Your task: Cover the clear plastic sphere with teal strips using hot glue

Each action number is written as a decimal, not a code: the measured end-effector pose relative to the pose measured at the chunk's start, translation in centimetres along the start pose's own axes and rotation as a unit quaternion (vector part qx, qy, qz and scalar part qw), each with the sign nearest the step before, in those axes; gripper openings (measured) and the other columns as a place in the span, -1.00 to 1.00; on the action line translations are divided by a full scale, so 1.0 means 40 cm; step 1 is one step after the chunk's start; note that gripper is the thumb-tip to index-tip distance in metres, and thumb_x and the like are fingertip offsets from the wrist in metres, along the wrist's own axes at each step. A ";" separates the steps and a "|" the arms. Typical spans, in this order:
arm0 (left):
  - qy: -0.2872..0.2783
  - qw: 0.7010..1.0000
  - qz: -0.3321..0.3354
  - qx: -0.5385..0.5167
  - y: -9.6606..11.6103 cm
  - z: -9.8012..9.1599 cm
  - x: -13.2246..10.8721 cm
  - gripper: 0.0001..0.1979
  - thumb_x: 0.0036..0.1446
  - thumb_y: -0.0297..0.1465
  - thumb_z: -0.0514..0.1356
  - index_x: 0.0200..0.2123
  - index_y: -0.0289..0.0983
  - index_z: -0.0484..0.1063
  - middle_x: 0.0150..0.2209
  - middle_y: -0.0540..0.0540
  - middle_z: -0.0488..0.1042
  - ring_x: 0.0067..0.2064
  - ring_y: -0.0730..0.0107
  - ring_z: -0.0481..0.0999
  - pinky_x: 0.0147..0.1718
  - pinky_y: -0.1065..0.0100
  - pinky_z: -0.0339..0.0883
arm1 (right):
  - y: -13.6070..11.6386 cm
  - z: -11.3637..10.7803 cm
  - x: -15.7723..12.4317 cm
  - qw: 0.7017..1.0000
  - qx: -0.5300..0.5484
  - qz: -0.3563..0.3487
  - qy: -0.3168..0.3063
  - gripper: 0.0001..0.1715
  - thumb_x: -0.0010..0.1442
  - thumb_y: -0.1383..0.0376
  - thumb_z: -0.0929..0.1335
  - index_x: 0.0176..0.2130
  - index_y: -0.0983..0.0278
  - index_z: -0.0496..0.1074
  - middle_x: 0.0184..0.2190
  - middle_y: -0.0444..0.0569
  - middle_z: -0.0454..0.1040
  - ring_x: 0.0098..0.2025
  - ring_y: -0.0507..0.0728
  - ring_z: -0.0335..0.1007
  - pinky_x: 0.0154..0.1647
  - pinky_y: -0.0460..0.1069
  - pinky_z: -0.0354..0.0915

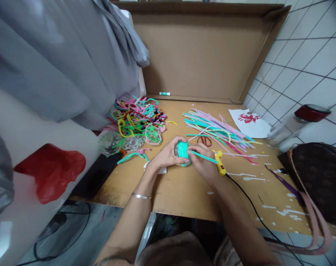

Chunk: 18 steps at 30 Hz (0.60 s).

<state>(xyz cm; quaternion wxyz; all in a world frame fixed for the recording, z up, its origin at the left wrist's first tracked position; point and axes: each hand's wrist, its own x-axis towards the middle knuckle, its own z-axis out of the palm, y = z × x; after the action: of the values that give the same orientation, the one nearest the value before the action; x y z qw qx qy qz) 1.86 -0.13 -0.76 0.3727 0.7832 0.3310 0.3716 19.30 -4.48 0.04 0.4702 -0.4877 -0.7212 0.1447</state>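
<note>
My left hand is wrapped round a small clear rounded object banded with turquoise fuzzy strips; its exact kind is not plain. At its right side, my right hand pinches a turquoise pipe cleaner, whose loose end sticks out to the right over the fingers. The pipe cleaner's other end meets the band, partly hidden by the fingertips. Just right of my right hand lies a yellow glue gun with a black cord. Red-handled scissors rest beyond it.
A bundle of straight pipe cleaners lies at the back right, a tangled pile at the back left beside clear plastic pieces. A bottle and dark bag stand right. A cardboard panel closes the back.
</note>
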 end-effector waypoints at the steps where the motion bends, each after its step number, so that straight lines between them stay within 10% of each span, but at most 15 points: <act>1: 0.000 1.000 -0.002 -0.004 -0.001 0.000 0.000 -0.35 -0.18 -0.27 0.41 -0.03 -0.22 0.20 0.04 -0.14 0.34 0.03 0.22 0.39 0.00 0.27 0.30 | 0.002 0.000 0.000 1.000 0.001 -0.002 -0.002 -0.83 0.13 0.28 0.30 -0.30 0.22 0.49 -0.36 -0.06 0.49 -0.31 0.09 0.42 -0.31 -0.04 0.30; 18: -0.004 0.999 0.024 0.025 -0.004 0.003 0.001 -0.50 -0.09 -0.24 0.34 -0.10 -0.22 0.25 0.04 -0.13 0.35 0.05 0.23 0.38 0.03 0.26 0.28 | 0.004 -0.002 0.002 1.000 0.012 0.002 0.001 -0.83 0.11 0.30 0.30 -0.31 0.23 0.50 -0.35 -0.06 0.49 -0.31 0.09 0.41 -0.30 -0.03 0.31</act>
<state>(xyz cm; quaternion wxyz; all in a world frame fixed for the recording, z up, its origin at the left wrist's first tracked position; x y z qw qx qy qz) 1.95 -0.04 -0.93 0.3451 0.8016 0.3197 0.3689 19.46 -4.36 0.03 0.4762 -0.4837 -0.7180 0.1541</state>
